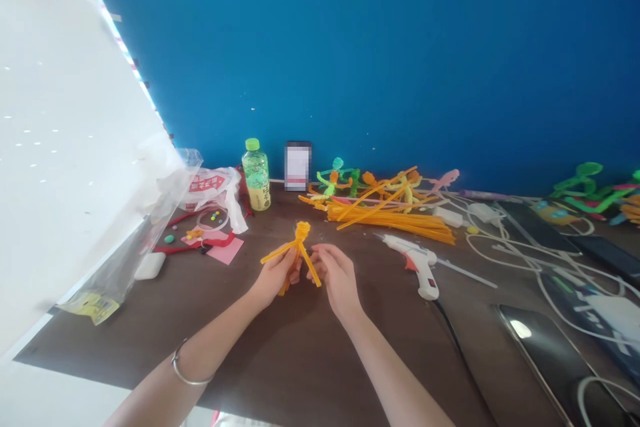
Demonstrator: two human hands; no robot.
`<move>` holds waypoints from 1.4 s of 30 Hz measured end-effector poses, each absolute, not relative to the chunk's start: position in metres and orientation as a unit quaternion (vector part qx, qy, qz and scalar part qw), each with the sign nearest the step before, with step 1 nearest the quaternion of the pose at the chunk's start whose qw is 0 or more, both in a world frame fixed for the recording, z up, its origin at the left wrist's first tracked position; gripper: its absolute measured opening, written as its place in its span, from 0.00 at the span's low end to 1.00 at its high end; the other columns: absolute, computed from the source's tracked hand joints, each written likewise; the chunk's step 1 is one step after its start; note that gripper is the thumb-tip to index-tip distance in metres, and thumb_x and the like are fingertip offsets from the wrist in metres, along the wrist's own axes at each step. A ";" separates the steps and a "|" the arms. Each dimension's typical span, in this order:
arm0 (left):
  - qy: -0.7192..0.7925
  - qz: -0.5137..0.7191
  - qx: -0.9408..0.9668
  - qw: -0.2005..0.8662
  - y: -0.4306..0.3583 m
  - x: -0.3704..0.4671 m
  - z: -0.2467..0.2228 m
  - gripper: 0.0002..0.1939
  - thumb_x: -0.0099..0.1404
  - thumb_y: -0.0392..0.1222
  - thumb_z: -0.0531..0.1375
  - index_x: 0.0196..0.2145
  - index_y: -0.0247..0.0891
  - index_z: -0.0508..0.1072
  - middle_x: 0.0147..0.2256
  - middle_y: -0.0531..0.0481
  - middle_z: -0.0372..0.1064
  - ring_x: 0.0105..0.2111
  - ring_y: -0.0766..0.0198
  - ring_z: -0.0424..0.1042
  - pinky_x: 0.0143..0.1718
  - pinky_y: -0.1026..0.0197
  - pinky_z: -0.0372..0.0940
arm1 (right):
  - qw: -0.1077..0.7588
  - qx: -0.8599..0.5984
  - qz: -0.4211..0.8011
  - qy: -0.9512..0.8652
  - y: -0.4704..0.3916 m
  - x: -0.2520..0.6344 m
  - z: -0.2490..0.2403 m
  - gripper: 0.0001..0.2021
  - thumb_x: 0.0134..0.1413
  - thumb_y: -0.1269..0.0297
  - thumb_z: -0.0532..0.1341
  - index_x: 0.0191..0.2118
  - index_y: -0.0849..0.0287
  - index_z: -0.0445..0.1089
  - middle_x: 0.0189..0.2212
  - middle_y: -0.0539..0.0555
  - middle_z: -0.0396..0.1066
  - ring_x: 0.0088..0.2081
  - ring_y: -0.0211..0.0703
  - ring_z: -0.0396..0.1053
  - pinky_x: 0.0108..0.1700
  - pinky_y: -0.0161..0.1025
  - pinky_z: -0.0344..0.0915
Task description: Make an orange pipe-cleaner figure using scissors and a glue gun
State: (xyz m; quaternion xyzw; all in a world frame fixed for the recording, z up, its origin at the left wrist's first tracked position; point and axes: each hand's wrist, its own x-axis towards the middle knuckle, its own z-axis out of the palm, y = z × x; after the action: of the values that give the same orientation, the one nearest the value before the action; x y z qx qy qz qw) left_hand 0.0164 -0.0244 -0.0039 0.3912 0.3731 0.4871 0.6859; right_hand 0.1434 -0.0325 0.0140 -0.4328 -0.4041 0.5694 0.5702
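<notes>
Above the middle of the table, my left hand (279,273) is closed around the body of an orange pipe-cleaner figure (302,232). The figure stands upright, with a coiled head and two limbs slanting down to either side. My right hand (336,273) is just right of it, fingers curled and pressed together by the right limb. Whether those fingertips pinch the limb or some small thing is hidden. Behind the hands lies a bundle of orange pipe cleaners (390,221). To the right, a white hot glue gun (419,265) rests on its side with its glue stick sticking out.
A green-capped bottle (256,177) and a propped phone (298,167) stand at the back. Finished pipe-cleaner figures (333,181) line the wall. Pink paper (226,250), a white case (150,266) and plastic bags (213,188) lie left. Cables (505,260) and a dark phone (550,360) lie right.
</notes>
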 end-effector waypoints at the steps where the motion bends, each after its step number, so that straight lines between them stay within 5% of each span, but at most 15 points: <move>1: 0.369 0.487 0.384 0.692 -0.025 0.016 -0.003 0.18 0.57 0.54 0.55 0.25 0.35 0.60 0.21 0.57 0.56 0.15 0.77 0.53 0.18 0.68 0.50 | 0.579 -0.454 0.515 -0.439 -0.032 0.144 0.013 0.11 0.47 0.58 0.61 0.34 0.60 0.68 0.27 0.52 0.68 0.21 0.36 0.66 0.22 0.34 0.63; 7: 0.360 0.476 0.382 0.706 -0.026 0.016 -0.001 0.18 0.56 0.53 0.56 0.24 0.35 0.59 0.20 0.57 0.54 0.14 0.78 0.51 0.17 0.68 0.47 | 0.547 -0.409 0.187 -0.706 -0.033 0.151 0.012 0.09 0.53 0.69 0.56 0.38 0.56 0.71 0.39 0.57 0.65 0.37 0.41 0.68 0.40 0.40 0.66; 13: 0.367 0.463 0.421 0.688 -0.029 0.016 0.006 0.19 0.56 0.55 0.56 0.25 0.35 0.58 0.16 0.62 0.47 0.13 0.79 0.45 0.15 0.70 0.40 | 0.525 -0.371 0.059 -0.764 -0.034 0.150 0.010 0.11 0.54 0.74 0.54 0.40 0.53 0.70 0.37 0.56 0.65 0.36 0.39 0.67 0.40 0.38 0.67; 26: 0.377 0.446 0.431 0.688 -0.028 0.015 0.004 0.19 0.56 0.55 0.56 0.29 0.34 0.63 0.16 0.60 0.51 0.12 0.79 0.43 0.13 0.70 0.38 | 0.574 -0.408 0.073 -0.706 -0.032 0.146 0.013 0.06 0.51 0.75 0.56 0.32 0.58 0.68 0.29 0.52 0.68 0.32 0.39 0.67 0.36 0.37 0.66; 42: 0.490 0.481 0.532 0.496 -0.032 0.013 0.010 0.23 0.56 0.59 0.52 0.25 0.33 0.68 0.16 0.56 0.54 0.17 0.73 0.54 0.17 0.68 0.49 | 0.574 -0.386 0.091 -0.717 -0.036 0.144 0.011 0.08 0.51 0.76 0.56 0.33 0.58 0.69 0.29 0.53 0.69 0.31 0.38 0.68 0.35 0.36 0.67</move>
State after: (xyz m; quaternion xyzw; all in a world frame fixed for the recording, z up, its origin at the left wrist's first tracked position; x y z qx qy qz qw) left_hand 0.0132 -0.0315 0.0104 0.5320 0.4900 0.4808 0.4957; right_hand 0.1439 -0.0358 0.0115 -0.3858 -0.7167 0.0909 0.5738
